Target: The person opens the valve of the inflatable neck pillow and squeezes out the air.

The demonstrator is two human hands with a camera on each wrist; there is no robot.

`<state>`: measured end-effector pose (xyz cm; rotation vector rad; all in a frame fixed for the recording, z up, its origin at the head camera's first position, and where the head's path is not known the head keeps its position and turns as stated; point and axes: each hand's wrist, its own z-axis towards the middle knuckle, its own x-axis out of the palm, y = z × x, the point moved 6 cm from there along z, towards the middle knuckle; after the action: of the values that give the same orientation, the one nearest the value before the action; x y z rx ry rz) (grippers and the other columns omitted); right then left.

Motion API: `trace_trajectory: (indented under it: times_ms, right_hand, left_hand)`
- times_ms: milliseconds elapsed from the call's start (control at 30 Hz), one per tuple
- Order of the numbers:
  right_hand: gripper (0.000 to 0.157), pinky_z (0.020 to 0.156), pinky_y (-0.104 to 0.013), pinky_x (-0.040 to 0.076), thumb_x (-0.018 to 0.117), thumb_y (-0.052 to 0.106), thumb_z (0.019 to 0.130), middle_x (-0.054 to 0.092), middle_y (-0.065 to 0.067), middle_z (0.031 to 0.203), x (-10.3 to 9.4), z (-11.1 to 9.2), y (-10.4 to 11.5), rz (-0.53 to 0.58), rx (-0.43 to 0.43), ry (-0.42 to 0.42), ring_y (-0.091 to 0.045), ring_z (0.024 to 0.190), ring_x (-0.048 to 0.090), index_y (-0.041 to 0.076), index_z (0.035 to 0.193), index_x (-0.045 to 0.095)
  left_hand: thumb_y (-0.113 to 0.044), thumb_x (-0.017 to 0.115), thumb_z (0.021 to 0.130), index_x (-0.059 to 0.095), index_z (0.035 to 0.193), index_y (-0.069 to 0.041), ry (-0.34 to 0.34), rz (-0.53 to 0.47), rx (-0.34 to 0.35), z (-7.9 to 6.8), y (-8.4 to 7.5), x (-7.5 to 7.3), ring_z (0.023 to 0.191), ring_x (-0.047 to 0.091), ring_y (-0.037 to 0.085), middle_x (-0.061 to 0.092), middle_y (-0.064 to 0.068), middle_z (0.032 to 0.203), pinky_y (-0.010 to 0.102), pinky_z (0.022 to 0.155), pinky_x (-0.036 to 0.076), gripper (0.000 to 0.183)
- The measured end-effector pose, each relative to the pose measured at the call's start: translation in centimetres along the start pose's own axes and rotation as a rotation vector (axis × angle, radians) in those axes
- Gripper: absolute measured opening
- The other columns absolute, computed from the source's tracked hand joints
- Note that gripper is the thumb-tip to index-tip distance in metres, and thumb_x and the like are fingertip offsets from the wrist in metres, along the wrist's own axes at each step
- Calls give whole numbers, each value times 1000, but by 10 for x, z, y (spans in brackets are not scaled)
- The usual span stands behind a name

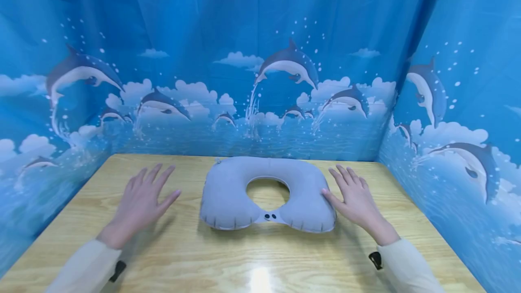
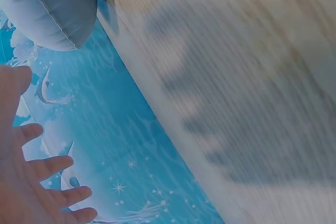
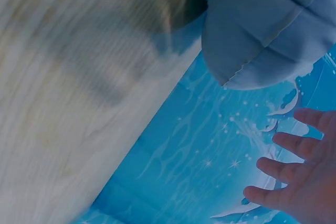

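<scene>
A plump grey U-shaped pillow, matte and fabric-like, lies on the table with its rounded ends toward the person; short puckers gather along the front of both ends, and the wrist views show a stitched-looking seam running over its swollen side; at the pillow's near middle a flat grey tab bridges the two ends, bearing two small round dark studs; inside the pillow's curve a rounded hole narrows toward the tab and lets the wood grain show through; to the left of the pillow, well apart from it, the left hand is spread wide with straight fingers and holds nothing; just beside the pillow's right end the right hand is likewise spread, its grasp empty, the thumb overlapping the pillow's edge in the head view, though whether it touches I cannot tell; around the pillow the tabletop is pale yellowish wood grain, with a glossy patch of light on the near side; behind the pillow and to its sides hangs creased blue curtain cloth, printed with curved dolphins, puffy clouds and rippled water
</scene>
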<state>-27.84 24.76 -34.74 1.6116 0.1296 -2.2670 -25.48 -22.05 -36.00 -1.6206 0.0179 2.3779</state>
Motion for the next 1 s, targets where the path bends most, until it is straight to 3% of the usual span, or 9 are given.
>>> trace_trajectory:
  times_ms: [467,800,1000]
  right_hand:
    - [63,99,-61,27,51,47,89,36,-19,142,3,17,30,-25,-88,17,-42,130,32,8,137,41]
    - [59,96,-60,32,54,44,87,41,-19,138,7,23,49,-5,-146,-8,-41,125,38,8,133,46]
    - [56,93,-59,36,55,44,87,45,-18,135,11,25,57,0,-164,-22,-40,122,42,9,130,49]
  left_hand:
    - [-45,57,87,42,136,-10,-111,6,116,18,-18,-5,117,42,46,46,22,132,64,91,32,62]
    - [-44,58,86,45,134,-11,-122,-2,159,31,-28,-8,112,48,42,52,19,127,62,89,35,60]
    - [-43,57,87,45,134,-12,-88,-6,158,41,-35,-11,110,50,40,55,16,124,60,89,36,57]
